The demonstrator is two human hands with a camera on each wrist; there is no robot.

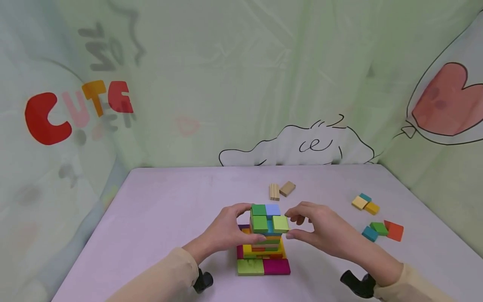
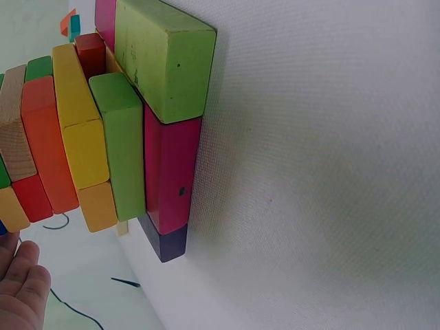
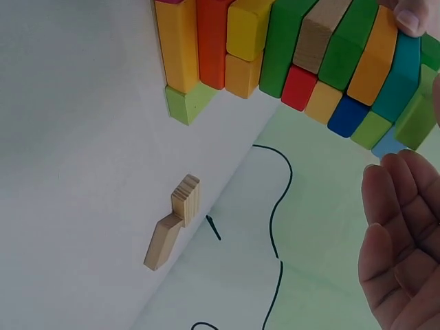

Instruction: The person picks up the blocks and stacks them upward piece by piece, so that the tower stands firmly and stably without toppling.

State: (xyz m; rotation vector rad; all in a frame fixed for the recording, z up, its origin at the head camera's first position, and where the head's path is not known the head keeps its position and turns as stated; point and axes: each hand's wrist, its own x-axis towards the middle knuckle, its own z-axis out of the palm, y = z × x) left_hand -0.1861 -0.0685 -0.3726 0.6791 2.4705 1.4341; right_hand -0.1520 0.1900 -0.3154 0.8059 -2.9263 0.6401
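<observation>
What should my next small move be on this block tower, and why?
I'd probably nudge the top light green block left with your right hand. It seems to overhang the right side of the tower, a gap separates it from the green block beside it, and your left hand is holding the tower.

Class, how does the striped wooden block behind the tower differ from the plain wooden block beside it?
The striped wooden block shows lines; the plain wooden block shows none. In the head view, the striped one sits nearly square to the table's far edge, the plain one slanted. Both are wood-coloured and rest beyond the block tower.
</observation>
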